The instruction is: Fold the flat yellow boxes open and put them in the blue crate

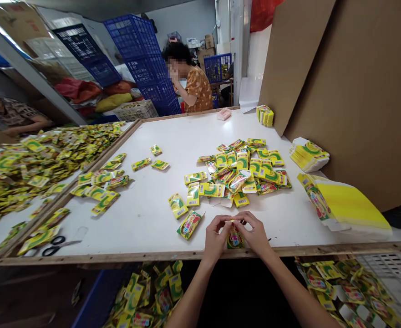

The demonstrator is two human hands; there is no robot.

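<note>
Both my hands meet at the near edge of the white table (145, 218), pinching the top of one small yellow-green packet (235, 238) that hangs upright between them. My left hand (215, 237) grips its left corner with closed fingers. My right hand (253, 234) grips the right corner the same way. Just beyond the hands lies a loose heap of the same packets (241, 171), with single packets (190, 224) to the left of my left hand.
Flat yellow cartons (343, 205) and a stack of folded ones (308, 155) lie at the right by leaning cardboard sheets (357, 91). Scissors (55, 245) lie at the near left. A second table (2, 230) on the left is heaped with packets. Two people sit beyond; blue crates (142, 54) stand behind.
</note>
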